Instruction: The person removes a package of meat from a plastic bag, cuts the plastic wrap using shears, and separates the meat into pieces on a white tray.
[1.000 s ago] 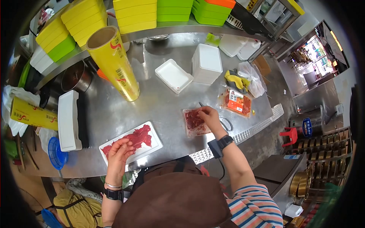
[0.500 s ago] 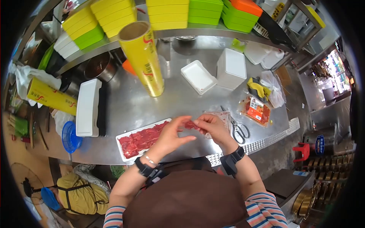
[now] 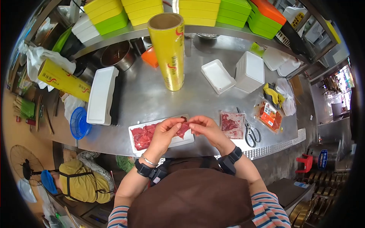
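A thin slice of raw red meat (image 3: pixel 183 130) is stretched between my two hands above a white tray (image 3: pixel 186 140). My left hand (image 3: pixel 165 133) pinches its left side between thumb and fingers, and my right hand (image 3: pixel 208 130) grips its right side the same way. Slices of red meat (image 3: pixel 142 136) lie side by side in the left part of the tray; my left hand covers some of them. To the right of my right hand is a clear plastic box (image 3: pixel 232 124) with more red meat inside. Black-handled scissors (image 3: pixel 252 135) rest beside that box.
A tall yellow film roll (image 3: pixel 171 57) stands behind the tray. White foam trays (image 3: pixel 249 72) are stacked at back right, near a packaged meat pack (image 3: pixel 270 114). At left are a long white box (image 3: pixel 102 95) and blue basket (image 3: pixel 80 122). A person (image 3: pixel 81 180) is at lower left.
My hands have moved left from beside the clear box to over the white tray, and the slice is now spread between them. The clear box is uncovered. The whole view has shifted.
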`<action>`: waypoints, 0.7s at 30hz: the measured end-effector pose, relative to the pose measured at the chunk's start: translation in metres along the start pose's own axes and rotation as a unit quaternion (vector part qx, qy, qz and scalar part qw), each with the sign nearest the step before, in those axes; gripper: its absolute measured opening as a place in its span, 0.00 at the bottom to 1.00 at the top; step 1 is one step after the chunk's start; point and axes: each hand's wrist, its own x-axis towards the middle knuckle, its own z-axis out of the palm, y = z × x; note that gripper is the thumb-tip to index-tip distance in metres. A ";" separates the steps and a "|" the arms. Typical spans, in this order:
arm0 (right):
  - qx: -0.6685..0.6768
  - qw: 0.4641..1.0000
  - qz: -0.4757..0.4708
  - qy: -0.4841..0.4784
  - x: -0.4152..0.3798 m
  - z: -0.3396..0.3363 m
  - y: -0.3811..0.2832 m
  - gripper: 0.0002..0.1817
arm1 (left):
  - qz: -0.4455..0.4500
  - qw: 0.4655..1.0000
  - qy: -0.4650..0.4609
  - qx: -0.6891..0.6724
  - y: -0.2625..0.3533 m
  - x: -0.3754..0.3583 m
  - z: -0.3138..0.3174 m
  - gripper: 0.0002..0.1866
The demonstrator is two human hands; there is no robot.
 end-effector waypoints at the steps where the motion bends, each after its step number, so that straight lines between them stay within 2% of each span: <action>1: -0.002 0.998 -0.053 -0.017 -0.002 0.010 -0.004 0.09 | 0.014 1.000 0.005 -0.004 0.000 -0.002 -0.003 0.11; 2: -0.004 0.994 -0.106 -0.034 -0.003 0.016 -0.007 0.13 | 0.015 1.000 0.008 -0.005 -0.001 -0.003 -0.007 0.11; 5: -0.068 0.988 -0.127 -0.061 0.004 0.015 0.002 0.18 | 0.011 1.000 0.006 -0.010 -0.001 -0.007 -0.014 0.12; 7: -0.046 0.989 -0.132 -0.053 0.008 0.018 0.007 0.17 | 0.060 0.997 -0.030 0.031 0.009 -0.012 -0.007 0.14; 10: -0.031 0.990 -0.129 -0.045 0.012 0.018 0.013 0.15 | 0.073 0.995 -0.015 0.059 0.006 -0.014 -0.010 0.15; 16: -0.022 0.992 -0.115 -0.041 0.010 0.027 0.010 0.13 | 0.071 0.985 0.010 0.157 0.001 -0.015 -0.024 0.12; 21: -0.037 0.992 -0.113 -0.040 0.008 0.030 0.008 0.14 | 0.057 0.982 -0.002 0.179 0.002 -0.020 -0.024 0.08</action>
